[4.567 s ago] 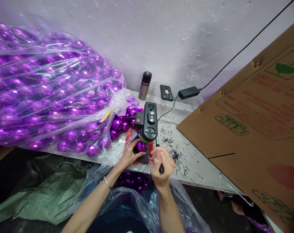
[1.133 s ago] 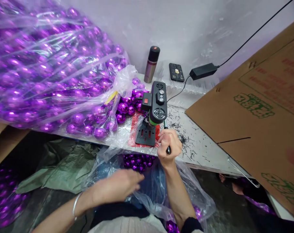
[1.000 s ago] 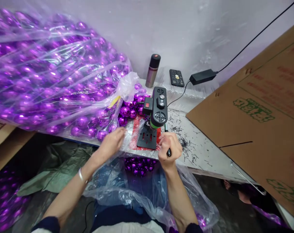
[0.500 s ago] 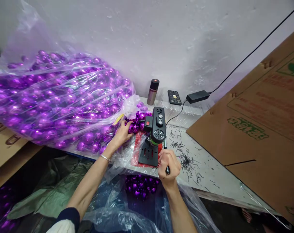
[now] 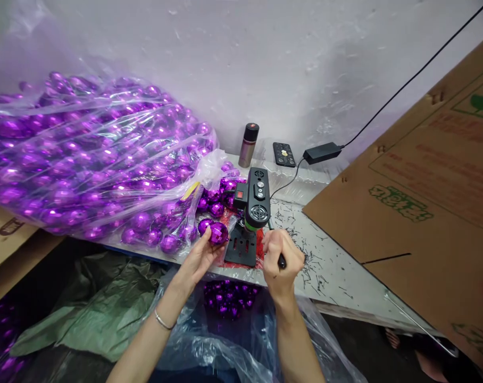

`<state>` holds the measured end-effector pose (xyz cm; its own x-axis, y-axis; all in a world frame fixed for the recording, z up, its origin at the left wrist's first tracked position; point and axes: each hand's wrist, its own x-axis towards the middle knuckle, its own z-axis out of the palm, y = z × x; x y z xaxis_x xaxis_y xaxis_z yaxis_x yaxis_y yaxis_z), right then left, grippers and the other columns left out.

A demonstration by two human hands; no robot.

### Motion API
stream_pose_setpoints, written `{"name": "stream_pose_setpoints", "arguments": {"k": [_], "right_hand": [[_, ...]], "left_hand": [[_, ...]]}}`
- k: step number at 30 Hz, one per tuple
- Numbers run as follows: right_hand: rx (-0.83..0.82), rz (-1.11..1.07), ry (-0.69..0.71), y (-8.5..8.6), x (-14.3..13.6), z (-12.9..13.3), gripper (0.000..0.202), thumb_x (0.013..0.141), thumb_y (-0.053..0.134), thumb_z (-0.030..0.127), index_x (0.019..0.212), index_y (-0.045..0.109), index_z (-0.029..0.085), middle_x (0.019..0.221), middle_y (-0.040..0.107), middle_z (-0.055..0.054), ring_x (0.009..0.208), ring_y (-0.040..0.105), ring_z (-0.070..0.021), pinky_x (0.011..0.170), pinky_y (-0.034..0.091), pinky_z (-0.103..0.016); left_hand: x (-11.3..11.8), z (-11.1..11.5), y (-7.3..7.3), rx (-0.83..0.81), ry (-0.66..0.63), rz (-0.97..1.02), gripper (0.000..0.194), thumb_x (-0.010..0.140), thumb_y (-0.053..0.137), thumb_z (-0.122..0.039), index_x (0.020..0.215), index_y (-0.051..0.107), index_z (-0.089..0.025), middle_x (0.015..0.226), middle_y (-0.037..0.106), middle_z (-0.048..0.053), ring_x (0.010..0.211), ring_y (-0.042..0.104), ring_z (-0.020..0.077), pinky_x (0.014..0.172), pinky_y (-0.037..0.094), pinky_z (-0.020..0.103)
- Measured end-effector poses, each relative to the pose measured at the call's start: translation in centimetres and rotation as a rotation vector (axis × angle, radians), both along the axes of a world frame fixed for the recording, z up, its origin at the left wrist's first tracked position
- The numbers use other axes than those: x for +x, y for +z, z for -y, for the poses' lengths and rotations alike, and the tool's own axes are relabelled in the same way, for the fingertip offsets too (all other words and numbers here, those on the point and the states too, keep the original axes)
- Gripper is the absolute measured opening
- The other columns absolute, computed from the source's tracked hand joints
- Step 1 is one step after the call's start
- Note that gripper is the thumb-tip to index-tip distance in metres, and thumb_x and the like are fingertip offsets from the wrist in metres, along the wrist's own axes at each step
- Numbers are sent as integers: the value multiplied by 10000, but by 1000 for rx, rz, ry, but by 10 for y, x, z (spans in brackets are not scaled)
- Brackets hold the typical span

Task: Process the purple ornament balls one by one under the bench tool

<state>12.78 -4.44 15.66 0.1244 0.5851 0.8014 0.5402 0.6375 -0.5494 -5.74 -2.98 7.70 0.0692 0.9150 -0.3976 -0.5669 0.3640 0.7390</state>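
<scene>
My left hand (image 5: pixel 201 258) holds a shiny purple faceted bauble (image 5: pixel 218 233) at its fingertips, with another purple ball close behind it. Just right of that bauble stands a small black bench drill press (image 5: pixel 258 198) with a slotted black base plate (image 5: pixel 241 246) on red sheeting. My right hand (image 5: pixel 282 260) is wrapped round the black-ended lever handle (image 5: pixel 282 261) at the machine's right side. More loose purple baubles (image 5: pixel 215 208) lie left of the machine, at the mouth of a big clear plastic bag (image 5: pixel 101 154) full of them.
Behind the machine stand a bottle (image 5: pixel 248 144), a phone (image 5: pixel 284 154) and a power adapter (image 5: pixel 323 152) with its cable. Dark shavings (image 5: pixel 313 271) litter the table's right side. A large cardboard box (image 5: pixel 425 202) leans in from the right. Below the edge, a plastic-lined container holds purple baubles (image 5: pixel 230 298).
My left hand has drawn back from the pile toward the table's front edge and now holds a bauble. My right hand stays on the lever, its wrist turned a little.
</scene>
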Motion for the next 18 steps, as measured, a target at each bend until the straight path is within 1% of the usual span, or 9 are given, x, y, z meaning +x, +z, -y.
{"name": "stream_pose_setpoints", "arguments": {"k": [3,5,7,9,12,15,18], "right_hand": [[-31,28,-11,9,0,-1,356,997,451,125,655,429,222,608,458,33,567,471,-94,569,393,-259],[-39,40,-10,11,1,0,360,1002,445,135,653,429,222,608,460,31,569,467,-93,570,393,-257],[-50,39,-4,10,1,1,358,1001,445,137,653,436,221,614,467,27,578,474,-95,573,394,-260],[-55,38,4,8,2,3,346,995,447,126,662,451,218,625,478,22,590,482,-99,578,393,-264],[-44,50,19,6,3,4,322,988,443,103,687,473,215,639,495,17,609,493,-107,588,396,-269],[-19,68,28,4,4,4,310,981,440,78,705,480,214,652,511,15,623,509,-110,600,403,-269],[-7,72,29,3,4,5,304,974,440,64,712,486,212,666,532,11,636,530,-111,609,413,-267]], "left_hand": [[19,-2,-15,1,25,0,451,831,793,-523,1057,729,-137,1071,790,128,1002,758,251,951,618,386],[29,-5,-22,41,24,-28,506,759,857,-506,1087,733,-142,1131,783,121,1054,746,257,1000,592,406],[37,-9,-31,89,24,-109,592,702,892,-496,1153,726,-149,1173,776,116,1104,731,265,1056,552,429],[44,-13,-40,160,44,-264,645,679,900,-484,1209,715,-166,1219,764,114,1158,710,276,1103,508,447],[47,-17,-52,343,65,-631,614,690,895,-449,1224,720,-202,1301,731,112,1267,649,309,1155,447,480],[49,-19,-58,514,53,-983,579,724,881,-441,1227,715,-209,1254,743,124,1251,646,345,1114,472,526],[53,-21,-58,635,31,-1161,565,777,842,-465,1249,686,-195,1221,742,137,1205,664,355,1066,507,539]]}}
